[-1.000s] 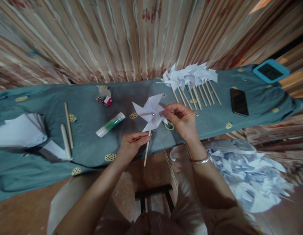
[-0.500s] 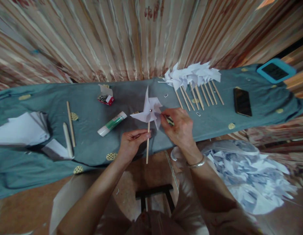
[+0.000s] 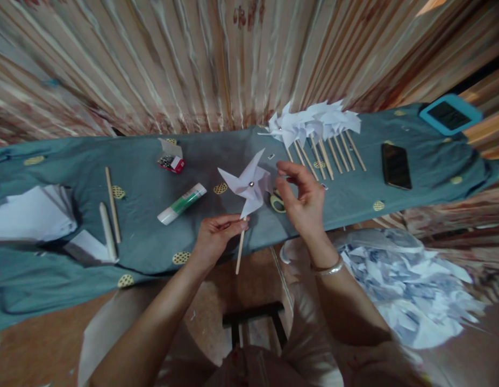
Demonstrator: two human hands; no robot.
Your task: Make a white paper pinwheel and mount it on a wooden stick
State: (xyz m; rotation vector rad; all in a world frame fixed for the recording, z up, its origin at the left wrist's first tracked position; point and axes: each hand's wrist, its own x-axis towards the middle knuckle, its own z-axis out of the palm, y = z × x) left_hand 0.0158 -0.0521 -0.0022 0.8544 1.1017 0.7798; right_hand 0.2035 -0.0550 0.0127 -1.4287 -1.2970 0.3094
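A white paper pinwheel (image 3: 251,184) with a silver pin at its centre stands up from a thin wooden stick (image 3: 240,252). My left hand (image 3: 219,236) pinches that stick just below the paper blades. To the right of the blades, my right hand (image 3: 301,199) is raised with thumb and fingers apart, holding nothing. Scissors with pale yellow handles (image 3: 277,202) lie beside my right hand, partly covered by it. A green and white glue stick (image 3: 182,203) lies left of the pinwheel.
Several finished pinwheels (image 3: 314,122) lie at the back. A red box of pins (image 3: 171,162), loose sticks (image 3: 113,204) and stacked paper (image 3: 35,214) are left; a phone (image 3: 396,166) and blue-framed clock (image 3: 451,114) right. A bag of paper scraps (image 3: 406,285) sits below the table.
My right hand has come off the pinwheel's edge and opened, a little to the right. The blades have turned, and the stick leans more. More of the scissors shows.
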